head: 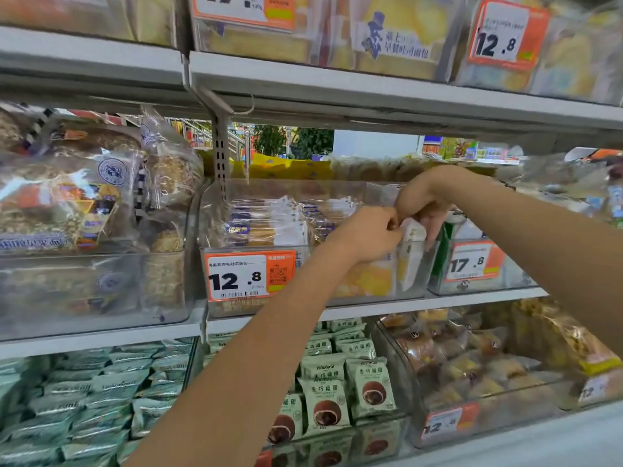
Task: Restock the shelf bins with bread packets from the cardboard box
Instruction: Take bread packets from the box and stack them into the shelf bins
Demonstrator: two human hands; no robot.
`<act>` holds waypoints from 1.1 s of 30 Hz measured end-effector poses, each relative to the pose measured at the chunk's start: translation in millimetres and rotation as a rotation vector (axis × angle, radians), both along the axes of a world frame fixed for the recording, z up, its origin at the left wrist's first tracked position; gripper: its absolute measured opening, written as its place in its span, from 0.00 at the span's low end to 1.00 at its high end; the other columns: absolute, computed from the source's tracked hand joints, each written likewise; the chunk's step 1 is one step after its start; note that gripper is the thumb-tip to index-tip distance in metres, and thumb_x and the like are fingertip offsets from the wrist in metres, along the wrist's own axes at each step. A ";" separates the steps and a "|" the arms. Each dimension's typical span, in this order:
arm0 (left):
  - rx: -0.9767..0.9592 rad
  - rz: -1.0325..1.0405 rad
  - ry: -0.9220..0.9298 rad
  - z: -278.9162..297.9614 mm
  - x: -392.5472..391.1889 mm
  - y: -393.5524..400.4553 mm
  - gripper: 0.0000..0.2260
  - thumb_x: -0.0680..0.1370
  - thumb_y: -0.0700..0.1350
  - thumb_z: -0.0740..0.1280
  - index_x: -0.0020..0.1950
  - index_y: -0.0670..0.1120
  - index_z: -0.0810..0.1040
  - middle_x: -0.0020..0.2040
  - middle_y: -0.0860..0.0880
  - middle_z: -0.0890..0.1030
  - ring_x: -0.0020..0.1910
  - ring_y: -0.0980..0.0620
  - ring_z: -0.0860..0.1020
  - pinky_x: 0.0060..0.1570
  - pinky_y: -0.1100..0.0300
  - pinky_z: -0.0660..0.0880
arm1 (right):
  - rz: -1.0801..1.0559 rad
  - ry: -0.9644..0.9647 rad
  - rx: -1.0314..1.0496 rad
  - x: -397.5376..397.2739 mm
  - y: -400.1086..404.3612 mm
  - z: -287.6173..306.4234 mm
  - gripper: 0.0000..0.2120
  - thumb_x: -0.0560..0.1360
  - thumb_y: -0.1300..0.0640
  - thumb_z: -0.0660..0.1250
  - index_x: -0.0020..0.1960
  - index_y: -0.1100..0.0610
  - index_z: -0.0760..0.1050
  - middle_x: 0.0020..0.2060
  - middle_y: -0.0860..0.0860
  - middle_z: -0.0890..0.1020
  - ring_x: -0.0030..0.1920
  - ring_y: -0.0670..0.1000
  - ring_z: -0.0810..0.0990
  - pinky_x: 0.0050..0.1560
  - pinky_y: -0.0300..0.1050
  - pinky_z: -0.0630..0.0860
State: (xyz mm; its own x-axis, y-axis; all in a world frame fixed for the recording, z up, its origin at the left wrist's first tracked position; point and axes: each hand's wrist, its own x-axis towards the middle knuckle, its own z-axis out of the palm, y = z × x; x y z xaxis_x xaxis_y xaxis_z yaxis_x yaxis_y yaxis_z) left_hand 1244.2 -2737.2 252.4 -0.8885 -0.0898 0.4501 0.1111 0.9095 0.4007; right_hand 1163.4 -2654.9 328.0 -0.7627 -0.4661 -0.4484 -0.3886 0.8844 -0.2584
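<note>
A clear shelf bin (236, 308) on the middle shelf carries a 12.8 price tag and holds a row of bread packets (269, 220) standing on edge. Both my hands are at the bin's right end. My left hand (367, 235) has its fingers curled and pinches the top of a white bread packet (414, 232) there. From above, my right hand (424, 200) reaches down with bent wrist and grips the same packet's far side. The packet's lower part shows through the bin's front wall. The cardboard box is out of view.
A bin of large seeded loaves (84, 210) stands to the left, and a bin with a 17.8 tag (472, 261) to the right. Below are green chocolate-bun packets (337, 392) and a bin of small pastries (472, 365). The upper shelf edge (371, 92) hangs just above my hands.
</note>
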 end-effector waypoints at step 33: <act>-0.167 0.104 0.463 -6.6 38.2 10.2 0.05 0.79 0.38 0.58 0.47 0.41 0.73 0.46 0.45 0.77 0.46 0.47 0.72 0.44 0.52 0.70 | -0.146 -0.146 -0.661 1.9 -3.0 -26.7 0.30 0.75 0.42 0.60 0.70 0.60 0.66 0.66 0.59 0.71 0.65 0.61 0.72 0.65 0.64 0.69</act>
State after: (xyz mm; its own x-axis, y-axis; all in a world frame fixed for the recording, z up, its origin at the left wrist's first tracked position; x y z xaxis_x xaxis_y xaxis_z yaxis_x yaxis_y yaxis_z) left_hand 1282.4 -2727.0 245.9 -0.5825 -0.0608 0.8106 0.1480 0.9726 0.1793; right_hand 1165.2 -2657.9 301.3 -0.7919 -0.5742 -0.2080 -0.1981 0.5638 -0.8018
